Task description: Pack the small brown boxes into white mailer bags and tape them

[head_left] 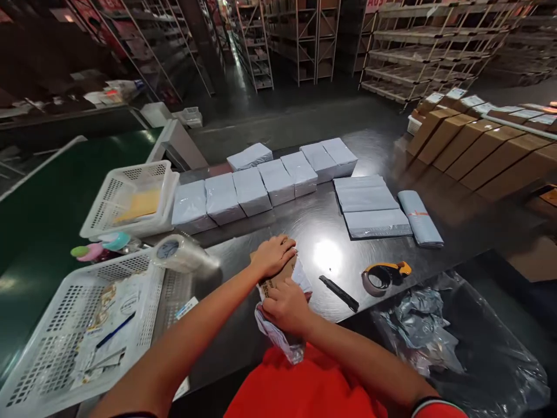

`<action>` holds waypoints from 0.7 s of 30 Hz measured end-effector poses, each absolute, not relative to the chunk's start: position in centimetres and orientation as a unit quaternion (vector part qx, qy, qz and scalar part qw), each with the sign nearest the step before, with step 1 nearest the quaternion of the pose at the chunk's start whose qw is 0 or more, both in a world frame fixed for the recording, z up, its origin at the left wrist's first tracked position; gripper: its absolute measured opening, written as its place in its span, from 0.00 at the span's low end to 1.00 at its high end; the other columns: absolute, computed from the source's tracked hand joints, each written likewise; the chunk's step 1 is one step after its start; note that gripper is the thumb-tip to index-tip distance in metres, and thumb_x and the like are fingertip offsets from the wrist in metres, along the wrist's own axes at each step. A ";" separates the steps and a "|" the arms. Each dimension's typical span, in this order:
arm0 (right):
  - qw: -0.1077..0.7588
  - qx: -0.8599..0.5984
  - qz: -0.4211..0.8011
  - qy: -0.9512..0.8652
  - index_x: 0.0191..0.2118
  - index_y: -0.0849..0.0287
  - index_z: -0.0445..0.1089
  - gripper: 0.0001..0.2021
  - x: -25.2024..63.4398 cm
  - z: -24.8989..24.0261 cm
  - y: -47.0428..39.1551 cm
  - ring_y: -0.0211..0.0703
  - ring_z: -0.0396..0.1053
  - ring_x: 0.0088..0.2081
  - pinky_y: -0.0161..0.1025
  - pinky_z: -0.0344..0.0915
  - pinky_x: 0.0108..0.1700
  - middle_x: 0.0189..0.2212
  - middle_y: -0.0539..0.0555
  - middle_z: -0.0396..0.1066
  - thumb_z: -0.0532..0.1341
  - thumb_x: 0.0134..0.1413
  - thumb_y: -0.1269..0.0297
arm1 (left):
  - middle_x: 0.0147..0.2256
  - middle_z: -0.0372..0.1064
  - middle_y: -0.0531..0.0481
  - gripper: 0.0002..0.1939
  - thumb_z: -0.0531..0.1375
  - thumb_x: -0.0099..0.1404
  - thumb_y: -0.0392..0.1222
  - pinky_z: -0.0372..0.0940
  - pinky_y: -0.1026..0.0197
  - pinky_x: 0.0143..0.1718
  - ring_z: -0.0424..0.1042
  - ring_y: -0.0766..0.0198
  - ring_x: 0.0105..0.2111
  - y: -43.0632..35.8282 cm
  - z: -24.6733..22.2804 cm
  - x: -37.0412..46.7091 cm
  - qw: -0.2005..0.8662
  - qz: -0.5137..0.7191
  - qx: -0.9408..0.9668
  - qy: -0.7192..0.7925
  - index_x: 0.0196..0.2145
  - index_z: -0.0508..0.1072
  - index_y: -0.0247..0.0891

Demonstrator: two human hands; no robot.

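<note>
A small brown cardboard package (278, 277) with dark print lies at the near edge of the metal table, partly inside a crumpled whitish plastic wrapper (278, 337). My left hand (273, 255) rests on the far end of the package, its fingers lying over the cardboard. Nearer to me, my right hand (285, 307) is closed on the wrapper at the package's near end; its fingertips are partly hidden. To the right lie a black box cutter (339, 293) and an orange tape dispenser (386, 277).
A row of white parcels (250, 191) runs along the back. Grey mailer bags (369, 203) lie right of it. White baskets (47, 307) and tape rolls (180, 253) stand left. A clear bag of scraps (478, 348) hangs at the right; brown boxes (487, 151) stand beyond.
</note>
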State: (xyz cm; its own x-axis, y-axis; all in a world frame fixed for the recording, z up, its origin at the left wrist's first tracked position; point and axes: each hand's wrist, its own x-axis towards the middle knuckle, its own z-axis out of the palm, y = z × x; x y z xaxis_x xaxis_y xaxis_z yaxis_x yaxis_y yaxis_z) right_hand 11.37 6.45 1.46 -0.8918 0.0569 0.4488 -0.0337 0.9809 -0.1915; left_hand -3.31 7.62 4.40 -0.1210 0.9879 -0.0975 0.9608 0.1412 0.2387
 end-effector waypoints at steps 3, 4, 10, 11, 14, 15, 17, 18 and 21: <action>0.296 0.036 0.106 -0.949 0.24 0.56 0.68 0.13 14.6 0.7 5.7 0.40 0.59 0.27 0.42 0.47 0.31 0.19 0.49 0.65 0.58 0.61 0.65 | 0.53 0.65 0.44 0.24 0.41 0.73 0.53 0.64 0.52 0.46 0.67 0.54 0.48 7.4 4.4 -3.1 0.109 0.058 0.647 0.753 0.55 0.68 0.43; 0.295 0.045 0.110 -0.948 0.24 0.56 0.68 0.13 16.3 0.1 5.5 0.40 0.58 0.27 0.42 0.45 0.31 0.19 0.49 0.64 0.57 0.61 0.67 | 0.52 0.65 0.44 0.24 0.41 0.73 0.53 0.63 0.53 0.47 0.67 0.54 0.48 7.5 4.4 -3.3 0.111 0.060 0.645 0.753 0.54 0.69 0.43; 0.169 -0.059 0.134 -0.975 0.19 0.57 0.64 0.15 29.3 -7.6 6.7 0.37 0.56 0.22 0.41 0.46 0.29 0.17 0.49 0.65 0.56 0.57 0.71 | 0.47 0.68 0.46 0.22 0.43 0.70 0.54 0.61 0.51 0.50 0.67 0.54 0.48 8.2 2.8 -5.1 0.221 0.166 0.535 0.799 0.48 0.70 0.44; 0.150 -0.101 0.138 -0.974 0.18 0.57 0.64 0.15 31.0 -9.1 7.0 0.37 0.57 0.21 0.40 0.47 0.29 0.16 0.49 0.65 0.56 0.55 0.72 | 0.45 0.70 0.47 0.22 0.42 0.70 0.54 0.62 0.52 0.49 0.68 0.54 0.46 8.1 2.1 -5.0 0.240 0.175 0.525 0.798 0.45 0.71 0.43; 0.143 -0.262 0.147 -0.943 0.16 0.57 0.64 0.13 33.8 -12.4 6.8 0.38 0.58 0.22 0.38 0.49 0.29 0.16 0.50 0.64 0.56 0.47 0.75 | 0.36 0.72 0.47 0.25 0.39 0.69 0.54 0.65 0.53 0.44 0.70 0.55 0.39 7.2 -0.4 -3.6 0.277 0.168 0.518 0.792 0.35 0.71 0.41; 0.151 -0.313 0.146 -0.926 0.16 0.57 0.64 0.12 34.0 -12.9 6.4 0.39 0.59 0.23 0.38 0.50 0.29 0.16 0.51 0.64 0.55 0.45 0.76 | 0.34 0.72 0.47 0.26 0.38 0.69 0.55 0.66 0.53 0.42 0.70 0.55 0.37 6.6 -1.2 -3.1 0.287 0.166 0.511 0.793 0.33 0.71 0.41; 0.161 -0.383 0.141 -0.899 0.18 0.58 0.66 0.11 33.4 -13.2 5.6 0.41 0.60 0.25 0.38 0.52 0.31 0.18 0.53 0.66 0.54 0.43 0.78 | 0.35 0.73 0.45 0.30 0.35 0.68 0.57 0.66 0.51 0.42 0.70 0.53 0.37 5.2 -2.1 -2.4 0.299 0.168 0.495 0.798 0.35 0.71 0.39; 0.161 -0.396 0.141 -0.893 0.19 0.58 0.67 0.11 32.6 -13.0 5.4 0.42 0.61 0.27 0.39 0.53 0.32 0.20 0.53 0.67 0.54 0.43 0.78 | 0.38 0.73 0.44 0.31 0.34 0.67 0.57 0.67 0.51 0.43 0.70 0.53 0.39 4.5 -2.3 -2.3 0.301 0.175 0.487 0.801 0.37 0.71 0.38; 0.155 -0.387 0.151 -0.896 0.25 0.59 0.70 0.10 29.3 -12.1 5.8 0.44 0.62 0.32 0.40 0.55 0.37 0.25 0.54 0.70 0.55 0.50 0.76 | 0.46 0.71 0.42 0.31 0.38 0.66 0.61 0.64 0.49 0.51 0.68 0.53 0.47 2.5 -1.6 -3.0 0.274 0.218 0.480 0.805 0.43 0.71 0.37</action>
State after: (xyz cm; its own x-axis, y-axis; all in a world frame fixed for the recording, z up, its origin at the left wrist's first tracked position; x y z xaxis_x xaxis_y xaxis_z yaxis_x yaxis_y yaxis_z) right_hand 29.27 5.80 -12.09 -0.6525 0.7403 0.1620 0.6466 0.6554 -0.3903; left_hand -3.04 2.54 -1.64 -0.3895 0.8914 -0.2319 0.6524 0.4447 0.6136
